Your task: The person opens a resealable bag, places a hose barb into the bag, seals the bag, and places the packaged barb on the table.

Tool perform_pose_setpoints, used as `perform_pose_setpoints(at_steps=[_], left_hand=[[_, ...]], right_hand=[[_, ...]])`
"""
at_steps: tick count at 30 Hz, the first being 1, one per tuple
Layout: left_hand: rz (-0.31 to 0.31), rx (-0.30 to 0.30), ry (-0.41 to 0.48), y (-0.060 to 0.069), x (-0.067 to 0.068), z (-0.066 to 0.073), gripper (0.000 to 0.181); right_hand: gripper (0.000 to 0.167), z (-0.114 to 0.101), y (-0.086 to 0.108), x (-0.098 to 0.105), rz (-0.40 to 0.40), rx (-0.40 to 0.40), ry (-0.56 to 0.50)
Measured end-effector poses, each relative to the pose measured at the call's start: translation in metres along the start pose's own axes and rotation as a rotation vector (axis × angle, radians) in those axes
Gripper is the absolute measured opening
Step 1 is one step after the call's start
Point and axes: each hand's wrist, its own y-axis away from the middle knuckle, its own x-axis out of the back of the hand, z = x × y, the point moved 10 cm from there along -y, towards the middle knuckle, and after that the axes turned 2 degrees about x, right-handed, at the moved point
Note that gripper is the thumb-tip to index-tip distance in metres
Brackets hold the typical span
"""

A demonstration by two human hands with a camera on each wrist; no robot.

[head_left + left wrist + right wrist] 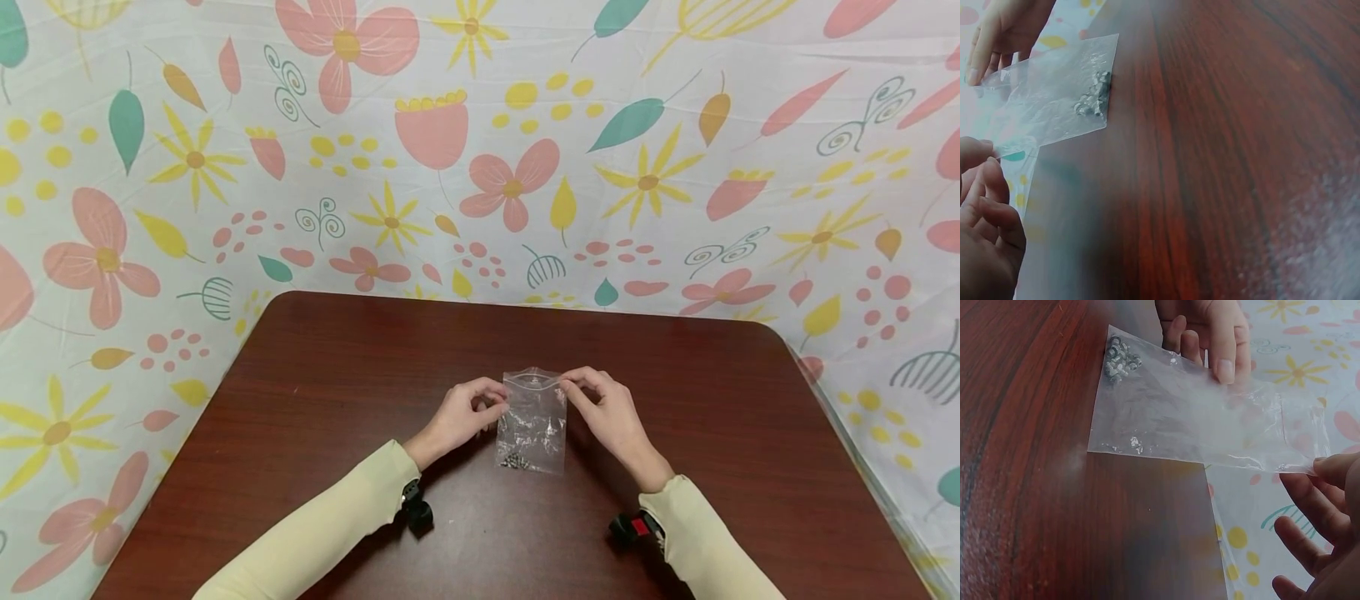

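Observation:
A clear zip-lock bag (534, 425) is held up over the table between both hands, its zip edge at the top. Small metal pieces (515, 461) lie gathered in its lower left corner; they look like little nuts or rings (1120, 359) in the right wrist view. My left hand (468, 414) pinches the bag's left side, below the zip, between thumb and fingers. At the upper right corner, my right hand (609, 408) pinches the plastic by the zip, its other fingers spread loosely in the right wrist view.
The dark brown wooden table (337, 358) extends around the hands. Behind it hangs a white cloth (442, 233) printed with flowers and leaves. A black wrist camera (418, 515) is strapped at the left sleeve, and another camera (624, 528) at the right.

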Motion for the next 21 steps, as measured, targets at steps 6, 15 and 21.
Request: perform_pose_setpoints(at_steps=[6, 15, 21], left_hand=[[0.017, -0.007, 0.027, 0.0010, 0.0005, 0.0020, 0.018], [0.034, 0.004, 0.042, 0.0021, 0.0030, -0.0001, 0.019], [0.052, -0.001, 0.034, -0.0008, 0.0065, -0.0015, 0.016]], right_hand=[[0.007, 0.0030, 0.0005, 0.0015, -0.005, -0.016, 0.012], [0.006, 0.0034, 0.0010, 0.0010, -0.001, -0.014, 0.023], [0.006, 0.0052, 0.0009, -0.0010, -0.005, -0.018, 0.025]])
